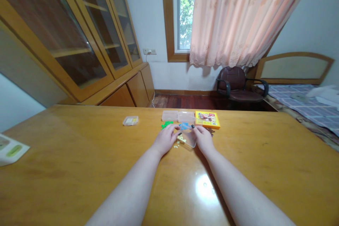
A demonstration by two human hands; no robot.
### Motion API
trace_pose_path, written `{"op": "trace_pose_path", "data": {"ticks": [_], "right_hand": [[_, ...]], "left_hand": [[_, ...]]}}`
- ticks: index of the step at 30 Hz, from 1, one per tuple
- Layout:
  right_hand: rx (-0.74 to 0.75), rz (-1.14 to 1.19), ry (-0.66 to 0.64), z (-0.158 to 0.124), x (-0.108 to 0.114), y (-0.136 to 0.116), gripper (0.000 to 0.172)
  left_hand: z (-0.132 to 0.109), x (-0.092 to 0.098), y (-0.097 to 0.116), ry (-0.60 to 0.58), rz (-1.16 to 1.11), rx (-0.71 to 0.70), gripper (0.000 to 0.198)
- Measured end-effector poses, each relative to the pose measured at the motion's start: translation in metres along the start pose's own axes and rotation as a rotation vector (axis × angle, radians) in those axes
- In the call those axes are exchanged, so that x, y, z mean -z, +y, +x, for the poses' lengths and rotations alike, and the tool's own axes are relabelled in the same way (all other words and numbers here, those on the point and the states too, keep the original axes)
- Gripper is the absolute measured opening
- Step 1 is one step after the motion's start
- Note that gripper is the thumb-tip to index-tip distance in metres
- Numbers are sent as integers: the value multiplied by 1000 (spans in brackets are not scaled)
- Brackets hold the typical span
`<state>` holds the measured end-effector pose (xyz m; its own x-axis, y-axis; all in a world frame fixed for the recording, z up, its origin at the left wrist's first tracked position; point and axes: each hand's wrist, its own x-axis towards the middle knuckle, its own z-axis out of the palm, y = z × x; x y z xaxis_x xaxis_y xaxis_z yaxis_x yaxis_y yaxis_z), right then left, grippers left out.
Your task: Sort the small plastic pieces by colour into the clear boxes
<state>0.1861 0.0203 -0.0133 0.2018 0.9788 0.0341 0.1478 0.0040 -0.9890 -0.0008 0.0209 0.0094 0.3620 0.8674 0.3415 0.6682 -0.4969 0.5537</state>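
A clear plastic box (191, 142) is tilted just above the table, held between my two hands. My right hand (204, 139) pinches its right side. The fingers of my left hand (166, 139) close on its left edge. Small cream pieces (181, 139) show at the box's left side, and a few lie loose on the table below. Green pieces (166, 124) are heaped beyond my left hand. Blue pieces (183, 126) lie behind the box, partly seen through it. Brown pieces (211, 131) sit beyond my right hand, which partly covers them.
Behind the heaps stand a clear tray (169, 116), another clear tray (186, 116) and a yellow printed box (209, 119). A small clear container (130, 120) with a label is off to the left. A white object (12, 150) rests at the table's left edge.
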Motion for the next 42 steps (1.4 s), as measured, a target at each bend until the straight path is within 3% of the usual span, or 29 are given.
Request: {"op": "trace_pose_path", "data": {"ticks": [5,11,15,42], "right_hand": [[-11,22,26,1,1,2,32],[-7,29,47,2,1,6,33],[-16,46,44,3,0,7,34],[-3,31,42,4,1,9,29]], "left_hand": [[3,-6,-13,48,22,125,23],[4,-11,-19,-149,85,94,18],[4,-7,-13,-202,128,107,13],[5,-6,-9,-235,211,152,13]]}}
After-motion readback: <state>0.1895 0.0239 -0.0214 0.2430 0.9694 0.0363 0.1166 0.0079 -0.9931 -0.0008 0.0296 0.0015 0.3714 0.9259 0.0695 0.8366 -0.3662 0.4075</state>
